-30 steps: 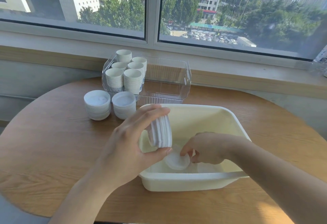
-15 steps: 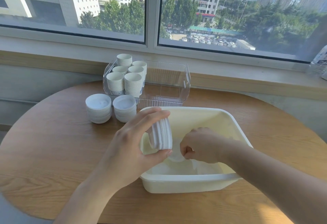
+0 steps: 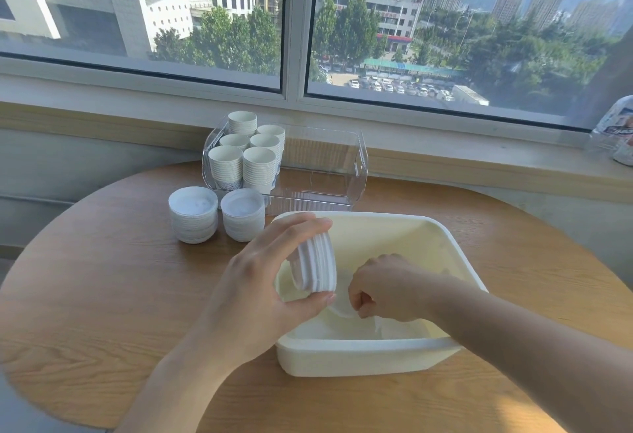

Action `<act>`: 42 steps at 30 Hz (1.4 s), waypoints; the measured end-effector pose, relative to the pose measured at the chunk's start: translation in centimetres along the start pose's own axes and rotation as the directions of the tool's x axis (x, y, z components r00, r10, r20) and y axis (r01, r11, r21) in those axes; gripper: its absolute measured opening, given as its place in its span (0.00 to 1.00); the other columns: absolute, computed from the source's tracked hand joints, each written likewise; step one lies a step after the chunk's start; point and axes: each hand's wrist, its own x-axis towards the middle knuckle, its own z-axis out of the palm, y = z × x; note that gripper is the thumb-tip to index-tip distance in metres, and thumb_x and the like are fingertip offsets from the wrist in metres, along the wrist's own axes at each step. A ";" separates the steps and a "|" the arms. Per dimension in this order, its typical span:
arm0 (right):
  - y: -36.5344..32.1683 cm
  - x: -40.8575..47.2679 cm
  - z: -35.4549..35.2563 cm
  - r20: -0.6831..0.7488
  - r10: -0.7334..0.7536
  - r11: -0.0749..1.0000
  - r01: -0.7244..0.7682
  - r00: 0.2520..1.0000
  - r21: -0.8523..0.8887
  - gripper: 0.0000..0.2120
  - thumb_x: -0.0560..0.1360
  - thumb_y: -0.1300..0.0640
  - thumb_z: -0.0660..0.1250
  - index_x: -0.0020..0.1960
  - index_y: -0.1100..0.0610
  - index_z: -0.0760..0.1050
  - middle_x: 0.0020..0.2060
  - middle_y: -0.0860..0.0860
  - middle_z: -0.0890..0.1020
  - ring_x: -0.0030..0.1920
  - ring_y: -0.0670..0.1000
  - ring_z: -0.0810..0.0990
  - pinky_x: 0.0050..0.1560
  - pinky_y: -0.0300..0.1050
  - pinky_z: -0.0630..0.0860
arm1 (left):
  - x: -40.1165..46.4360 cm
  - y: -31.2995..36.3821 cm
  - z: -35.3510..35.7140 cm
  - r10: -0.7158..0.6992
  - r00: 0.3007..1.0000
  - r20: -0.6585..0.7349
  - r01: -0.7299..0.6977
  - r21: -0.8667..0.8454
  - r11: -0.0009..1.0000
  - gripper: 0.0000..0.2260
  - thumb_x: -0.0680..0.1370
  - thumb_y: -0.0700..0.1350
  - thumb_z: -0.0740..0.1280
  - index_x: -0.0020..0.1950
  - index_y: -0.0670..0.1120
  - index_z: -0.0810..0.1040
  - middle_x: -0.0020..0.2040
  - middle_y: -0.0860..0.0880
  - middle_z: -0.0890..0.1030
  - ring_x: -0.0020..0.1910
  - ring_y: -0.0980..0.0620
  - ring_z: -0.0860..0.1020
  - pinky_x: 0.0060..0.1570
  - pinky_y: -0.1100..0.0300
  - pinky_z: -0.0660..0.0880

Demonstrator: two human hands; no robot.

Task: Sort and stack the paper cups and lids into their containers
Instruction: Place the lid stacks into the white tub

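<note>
Two lid stacks [image 3: 193, 215] on desk [image 3: 85, 295], left of clear bin [image 3: 356, 172]; likely parked until sorted. Cup stacks [image 3: 245, 155] fill bin's left end, nested to save room. Left hand [image 3: 270, 282] grasps short lid bundle [image 3: 317, 266] edge-on over cream tub [image 3: 359, 359], apparently ready to take another. Right hand [image 3: 387, 288] down in tub, fingers curled, pinching single lid [image 3: 340, 309] off bottom. More lids seem to remain there.
</note>
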 end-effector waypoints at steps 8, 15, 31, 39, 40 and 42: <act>-0.2 0.1 -0.3 -0.015 0.038 0.999 -0.038 0.999 0.032 0.08 0.78 0.53 0.65 0.51 0.47 0.82 0.46 0.45 0.85 0.47 0.55 0.81 0.47 0.48 0.77 | -0.1 0.0 -0.1 0.005 1.000 0.002 -0.005 -0.017 1.000 0.34 0.70 0.46 0.82 0.73 0.57 0.74 0.73 0.58 0.73 0.73 0.52 0.73 0.66 0.50 0.76; -0.6 -1.4 -1.7 -0.278 0.110 0.954 -0.023 0.954 0.300 0.06 0.79 0.49 0.68 0.50 0.46 0.84 0.44 0.42 0.85 0.42 0.44 0.78 0.52 0.44 0.76 | -0.1 0.1 -0.2 0.002 1.000 0.005 -0.002 0.004 1.000 0.33 0.71 0.48 0.82 0.73 0.58 0.74 0.73 0.60 0.73 0.72 0.54 0.73 0.66 0.51 0.75; -3.0 -9.2 -4.2 -0.688 0.318 0.622 0.404 0.652 0.671 0.06 0.79 0.55 0.73 0.43 0.48 0.83 0.40 0.44 0.84 0.44 0.48 0.82 0.45 0.42 0.78 | 0.4 2.1 0.3 -0.113 0.984 -0.135 0.103 -0.083 0.991 0.34 0.68 0.49 0.83 0.70 0.64 0.74 0.66 0.67 0.76 0.68 0.58 0.76 0.59 0.65 0.79; -3.6 -10.1 -3.3 -0.702 0.164 0.600 0.494 0.693 0.628 0.04 0.83 0.58 0.68 0.52 0.53 0.82 0.54 0.45 0.86 0.57 0.53 0.84 0.54 0.49 0.80 | 0.3 4.0 0.6 -0.146 0.983 -0.109 0.125 -0.180 0.976 0.31 0.71 0.56 0.80 0.71 0.62 0.72 0.67 0.61 0.78 0.66 0.54 0.78 0.58 0.59 0.81; -3.5 -10.1 -3.2 -0.700 0.154 0.596 0.500 0.697 0.629 0.05 0.83 0.58 0.67 0.53 0.54 0.82 0.54 0.46 0.86 0.57 0.53 0.84 0.55 0.49 0.80 | 0.2 4.1 0.6 -0.145 0.984 -0.100 0.125 -0.182 0.975 0.32 0.71 0.57 0.80 0.72 0.63 0.72 0.67 0.61 0.78 0.67 0.54 0.78 0.59 0.57 0.81; -3.4 -10.3 -3.0 -0.697 0.134 0.596 0.504 0.705 0.625 0.06 0.83 0.58 0.67 0.55 0.55 0.82 0.55 0.46 0.86 0.58 0.53 0.84 0.56 0.51 0.80 | 0.1 4.3 0.6 -0.129 0.988 -0.083 0.111 -0.190 0.975 0.32 0.72 0.57 0.80 0.73 0.62 0.71 0.68 0.60 0.78 0.69 0.53 0.77 0.60 0.57 0.80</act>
